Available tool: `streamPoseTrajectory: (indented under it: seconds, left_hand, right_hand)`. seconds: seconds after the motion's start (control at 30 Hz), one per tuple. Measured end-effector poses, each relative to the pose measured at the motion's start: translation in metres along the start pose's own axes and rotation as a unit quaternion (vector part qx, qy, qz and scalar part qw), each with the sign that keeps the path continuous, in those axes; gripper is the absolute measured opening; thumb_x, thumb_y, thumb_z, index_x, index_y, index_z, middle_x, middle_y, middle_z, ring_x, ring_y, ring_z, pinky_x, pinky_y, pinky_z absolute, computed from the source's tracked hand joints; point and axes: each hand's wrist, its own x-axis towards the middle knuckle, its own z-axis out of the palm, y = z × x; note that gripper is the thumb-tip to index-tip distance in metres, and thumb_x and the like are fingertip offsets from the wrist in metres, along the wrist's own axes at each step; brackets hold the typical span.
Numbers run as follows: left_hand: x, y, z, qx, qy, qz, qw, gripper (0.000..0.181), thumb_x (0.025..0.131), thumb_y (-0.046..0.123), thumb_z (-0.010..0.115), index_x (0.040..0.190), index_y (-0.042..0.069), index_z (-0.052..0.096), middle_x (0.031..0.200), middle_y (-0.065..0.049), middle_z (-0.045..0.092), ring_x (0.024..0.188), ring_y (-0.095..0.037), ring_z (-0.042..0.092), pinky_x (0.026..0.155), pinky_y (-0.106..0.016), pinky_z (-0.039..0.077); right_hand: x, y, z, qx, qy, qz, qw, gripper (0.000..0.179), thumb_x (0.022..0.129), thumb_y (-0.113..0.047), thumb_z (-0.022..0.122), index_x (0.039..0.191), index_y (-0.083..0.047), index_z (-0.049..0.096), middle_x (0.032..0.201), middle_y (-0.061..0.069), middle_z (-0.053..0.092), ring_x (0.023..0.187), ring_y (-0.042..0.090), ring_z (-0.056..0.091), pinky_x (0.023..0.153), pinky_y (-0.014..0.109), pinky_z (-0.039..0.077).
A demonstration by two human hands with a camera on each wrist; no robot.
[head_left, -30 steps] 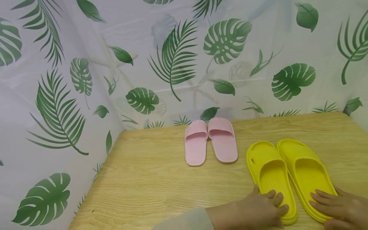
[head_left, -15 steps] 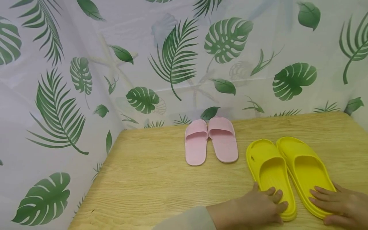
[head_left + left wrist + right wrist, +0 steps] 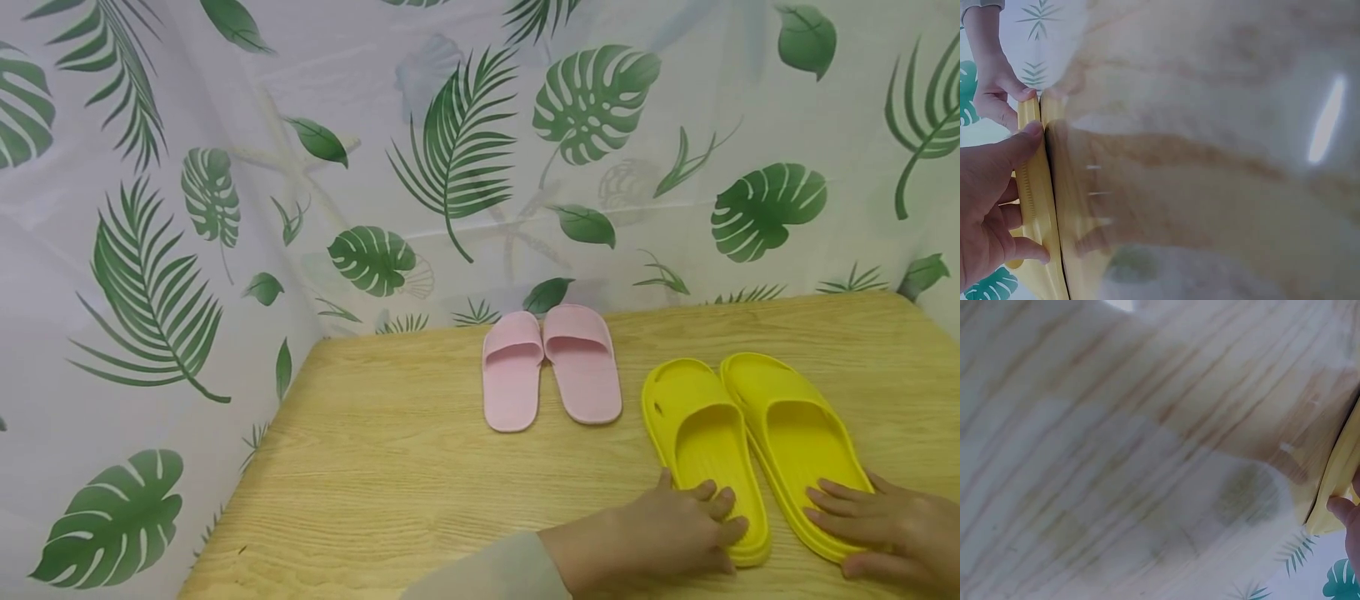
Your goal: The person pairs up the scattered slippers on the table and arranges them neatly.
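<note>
In the head view a pair of yellow slippers lies at the right, toes away from me and close together. My left hand [image 3: 686, 529] holds the left yellow slipper [image 3: 693, 396] at its heel, one finger along the outer side and others over the footbed. At the right yellow slipper [image 3: 798, 396], my right hand [image 3: 896, 529] has fingers spread on the footbed and a thumb at the heel. The left wrist view shows my left hand [image 3: 991, 206] with thumb and a fingertip against the sole's edge. A fingertip [image 3: 1338, 506] touches yellow sole in the right wrist view.
Two pink slippers [image 3: 551, 367] stand side by side at the back of the wood-grain table [image 3: 390, 467], near the wall. White sheeting [image 3: 465, 150] printed with green leaves rises behind and at the left. The tabletop is glossy in the wrist views.
Both yellow slippers have slid slightly away from me, toward the back of the table, with both hands moving along on them. The pink slippers stay in place.
</note>
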Motion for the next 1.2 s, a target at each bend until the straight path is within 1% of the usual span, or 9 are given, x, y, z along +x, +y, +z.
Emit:
streamPoseTrajectory:
  seconds: [0.17,0.37,0.5,0.57,0.73,0.83,0.97,1.07,1.2]
  left_hand:
    - [0.002,-0.002,0.001,0.004,0.005,-0.002,1.0000,0.053,0.093,0.059,0.036,0.140,0.034,0.039,0.147,0.011,0.035,0.133,-0.007,0.033,0.100,-0.040,0.041]
    - [0.006,-0.006,0.003,-0.012,0.010,-0.004,0.9999,0.052,0.092,0.059,0.038,0.139,0.036,0.042,0.144,0.012,0.037,0.133,-0.006,0.034,0.101,-0.041,0.041]
    - [0.007,-0.009,0.003,-0.027,0.002,-0.008,0.9996,0.053,0.092,0.059,0.038,0.140,0.036,0.041,0.147,0.012,0.035,0.135,-0.008,0.032,0.103,-0.041,0.039]
    - [0.008,-0.010,0.003,-0.025,0.001,-0.011,0.9996,0.053,0.092,0.059,0.038,0.140,0.037,0.041,0.148,0.012,0.034,0.136,-0.008,0.032,0.103,-0.041,0.038]
    - [0.008,-0.012,0.002,-0.013,0.006,-0.009,0.9999,0.052,0.092,0.059,0.038,0.139,0.036,0.042,0.147,0.013,0.036,0.134,-0.006,0.033,0.101,-0.040,0.040]
    - [0.009,-0.014,0.001,-0.015,0.007,-0.006,0.9999,0.051,0.093,0.057,0.038,0.139,0.036,0.041,0.147,0.013,0.036,0.133,-0.005,0.033,0.101,-0.040,0.040]
    - [0.009,-0.017,0.000,-0.025,0.000,-0.007,0.9997,0.052,0.094,0.057,0.037,0.142,0.036,0.039,0.149,0.012,0.033,0.136,-0.007,0.030,0.103,-0.040,0.038]
    - [0.010,-0.020,0.000,-0.038,-0.008,-0.006,0.9992,0.053,0.094,0.056,0.036,0.143,0.036,0.037,0.151,0.011,0.031,0.138,-0.007,0.028,0.104,-0.041,0.037]
    - [0.012,-0.023,0.000,-0.058,-0.019,-0.010,0.9981,0.053,0.095,0.055,0.037,0.144,0.036,0.036,0.153,0.011,0.028,0.140,-0.007,0.025,0.106,-0.041,0.035]
  right_hand:
    - [0.000,0.002,0.000,-0.005,-0.016,0.004,0.9999,0.076,0.060,-0.036,0.084,0.130,-0.030,0.054,0.144,-0.020,0.029,0.136,-0.012,0.016,0.108,0.010,-0.004]
    - [0.003,0.004,-0.002,-0.012,-0.020,0.012,0.9997,0.077,0.061,-0.036,0.084,0.131,-0.032,0.051,0.144,-0.022,0.027,0.135,-0.014,0.015,0.108,0.009,-0.005]
    - [0.004,0.006,-0.002,-0.004,-0.029,0.014,0.9995,0.080,0.062,-0.036,0.083,0.133,-0.035,0.046,0.144,-0.023,0.025,0.135,-0.014,0.013,0.106,0.008,-0.006]
    - [0.005,0.007,-0.003,-0.001,-0.028,0.012,0.9995,0.082,0.062,-0.036,0.083,0.134,-0.036,0.043,0.144,-0.023,0.023,0.135,-0.014,0.013,0.106,0.008,-0.006]
    - [0.006,0.010,-0.003,-0.005,-0.022,0.012,0.9997,0.081,0.061,-0.037,0.083,0.133,-0.036,0.045,0.144,-0.024,0.024,0.135,-0.014,0.014,0.106,0.008,-0.005]
    - [0.007,0.012,-0.002,-0.008,-0.016,0.003,0.9998,0.081,0.061,-0.037,0.082,0.133,-0.034,0.046,0.145,-0.022,0.026,0.135,-0.014,0.015,0.107,0.009,-0.004]
    - [0.009,0.014,-0.003,-0.008,-0.015,-0.011,0.9998,0.085,0.062,-0.037,0.082,0.137,-0.033,0.042,0.147,-0.021,0.024,0.136,-0.012,0.015,0.108,0.009,-0.004]
    - [0.009,0.015,-0.004,-0.011,-0.023,-0.007,0.9996,0.085,0.063,-0.035,0.082,0.137,-0.034,0.041,0.147,-0.021,0.022,0.136,-0.012,0.013,0.107,0.009,-0.005]
    - [0.009,0.017,-0.005,-0.007,-0.035,0.002,0.9994,0.082,0.063,-0.033,0.083,0.135,-0.033,0.044,0.146,-0.022,0.021,0.136,-0.013,0.012,0.106,0.008,-0.006]
